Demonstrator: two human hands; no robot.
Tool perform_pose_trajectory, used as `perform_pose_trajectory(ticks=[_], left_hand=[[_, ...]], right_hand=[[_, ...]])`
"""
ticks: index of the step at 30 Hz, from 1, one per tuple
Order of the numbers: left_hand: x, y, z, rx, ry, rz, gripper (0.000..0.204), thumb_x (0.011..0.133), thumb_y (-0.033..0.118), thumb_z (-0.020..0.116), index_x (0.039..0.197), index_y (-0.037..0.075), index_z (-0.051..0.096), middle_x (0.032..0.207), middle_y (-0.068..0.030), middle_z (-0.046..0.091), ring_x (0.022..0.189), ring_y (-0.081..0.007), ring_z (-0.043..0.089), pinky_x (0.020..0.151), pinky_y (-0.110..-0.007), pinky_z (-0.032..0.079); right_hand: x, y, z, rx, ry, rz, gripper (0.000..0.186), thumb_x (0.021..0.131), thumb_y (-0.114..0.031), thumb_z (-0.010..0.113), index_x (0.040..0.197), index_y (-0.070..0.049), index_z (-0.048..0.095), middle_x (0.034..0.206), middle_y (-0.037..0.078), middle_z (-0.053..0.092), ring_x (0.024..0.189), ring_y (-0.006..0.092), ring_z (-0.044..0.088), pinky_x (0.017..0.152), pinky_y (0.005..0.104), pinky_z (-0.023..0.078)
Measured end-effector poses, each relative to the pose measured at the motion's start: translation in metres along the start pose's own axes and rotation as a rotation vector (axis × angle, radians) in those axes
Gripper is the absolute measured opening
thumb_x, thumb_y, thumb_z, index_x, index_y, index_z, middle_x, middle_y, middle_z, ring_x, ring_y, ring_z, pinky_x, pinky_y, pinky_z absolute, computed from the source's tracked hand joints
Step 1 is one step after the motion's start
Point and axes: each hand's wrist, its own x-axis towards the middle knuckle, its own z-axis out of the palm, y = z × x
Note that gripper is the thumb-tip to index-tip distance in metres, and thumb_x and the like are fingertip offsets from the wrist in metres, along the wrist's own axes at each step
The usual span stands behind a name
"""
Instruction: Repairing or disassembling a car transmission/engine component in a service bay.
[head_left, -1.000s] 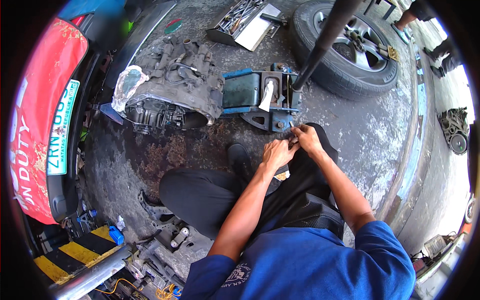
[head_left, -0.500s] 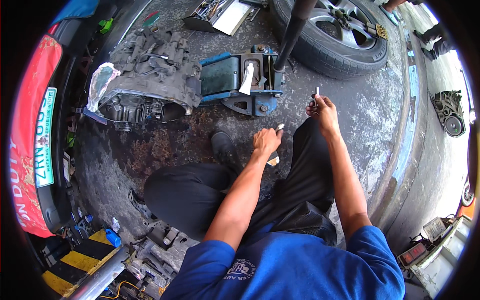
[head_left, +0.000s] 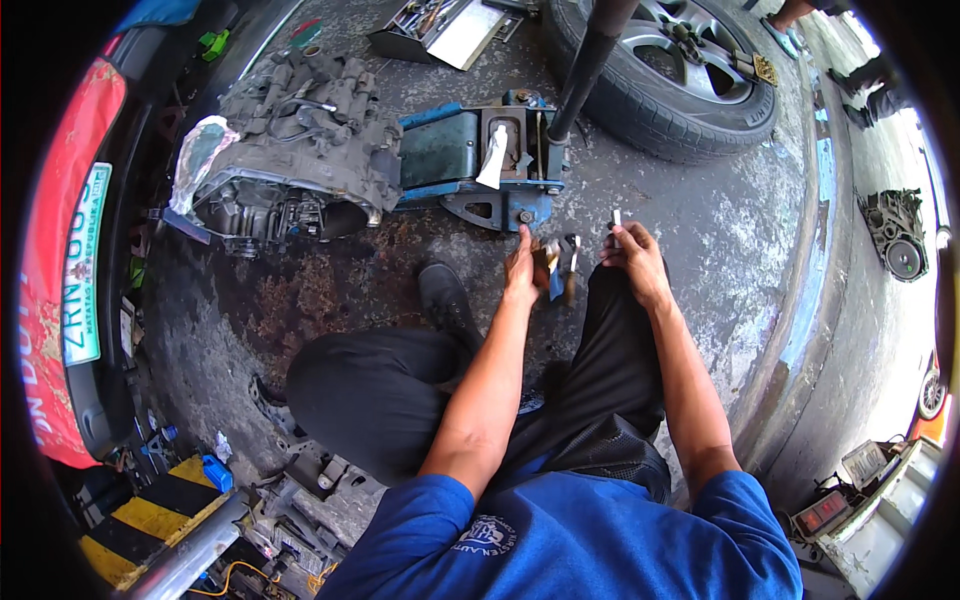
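Observation:
My right hand [head_left: 638,262] pinches a small silvery metal cylinder [head_left: 616,216] upright between thumb and fingers, above my right knee. To its left, my left hand [head_left: 520,268] is turned edge-on, one digit pointing up, its other fingers curled and partly hidden. Right beside those fingers are a blurred blue, white and brown piece [head_left: 553,272] and a thin brown-handled item with a metal end [head_left: 572,268]; their exact kind I cannot make out. Beyond the hands stands a blue floor jack [head_left: 440,150], with a white tube [head_left: 493,158] lying on it.
A greasy gearbox housing [head_left: 300,150] sits left of the jack. The jack's dark handle [head_left: 590,70] rises near a wheel with its tyre [head_left: 640,125]. At the back is an open toolbox [head_left: 440,35]. A red-and-black car rear [head_left: 80,250] borders the left; a person's legs [head_left: 880,95] show far right.
My left hand has turned and risen slightly, bringing the held-looking items upright beside its fingers. The right hand has come lower and a little left, with the metal cylinder still in its grip.

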Motion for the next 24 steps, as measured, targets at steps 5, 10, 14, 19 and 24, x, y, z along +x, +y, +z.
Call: perform_pose_trajectory(ticks=[5,10,14,19,24], left_hand=[[-0.048,0.013,0.057,-0.068,-0.292,0.049,0.034,0.093,0.046,0.061,0.100,0.012,0.060,0.090,-0.0021,0.062,0.078,-0.0157,0.062,0.068,-0.031,0.051],[-0.092,0.094,0.032,0.709,0.013,0.764,0.028,0.096,0.020,0.059,0.119,0.004,0.058,0.109,-0.0125,0.065,0.102,-0.0230,0.063,0.085,-0.034,0.049],[-0.185,0.212,0.061,1.399,-0.106,0.987,0.035,0.094,0.024,0.058,0.121,0.003,0.056,0.111,-0.0226,0.064,0.107,-0.0350,0.062,0.092,-0.041,0.048],[-0.231,0.308,0.025,1.720,-0.401,0.608,0.040,0.095,0.029,0.057,0.116,-0.004,0.059,0.112,-0.0181,0.068,0.105,-0.0314,0.065,0.093,-0.039,0.048],[-0.225,0.329,-0.043,1.789,-0.001,0.447,0.026,0.092,0.021,0.062,0.103,-0.003,0.065,0.096,-0.0112,0.070,0.089,-0.0189,0.064,0.082,-0.032,0.049]], right_hand=[[0.023,0.031,0.037,-0.171,-0.167,0.067,0.029,0.099,-0.027,0.057,0.111,-0.001,0.060,0.100,0.007,0.064,0.088,0.0125,0.057,0.078,0.0283,0.047],[0.040,0.012,0.077,-0.214,-0.321,-0.082,0.025,0.097,-0.028,0.061,0.102,-0.003,0.063,0.083,0.001,0.061,0.075,0.0087,0.054,0.065,0.0269,0.044],[0.068,-0.016,0.116,-0.270,-0.290,-0.111,0.026,0.096,-0.027,0.059,0.099,-0.001,0.064,0.076,0.001,0.060,0.060,0.0094,0.051,0.052,0.0270,0.040],[0.111,-0.053,0.222,-0.381,-0.308,-0.328,0.025,0.095,-0.021,0.058,0.104,0.001,0.064,0.079,0.009,0.066,0.069,0.0128,0.061,0.059,0.0315,0.048],[0.174,-0.056,0.300,-0.423,-0.184,-0.306,0.028,0.090,-0.027,0.064,0.101,-0.001,0.067,0.093,0.020,0.070,0.094,0.0324,0.067,0.081,0.0407,0.052]])
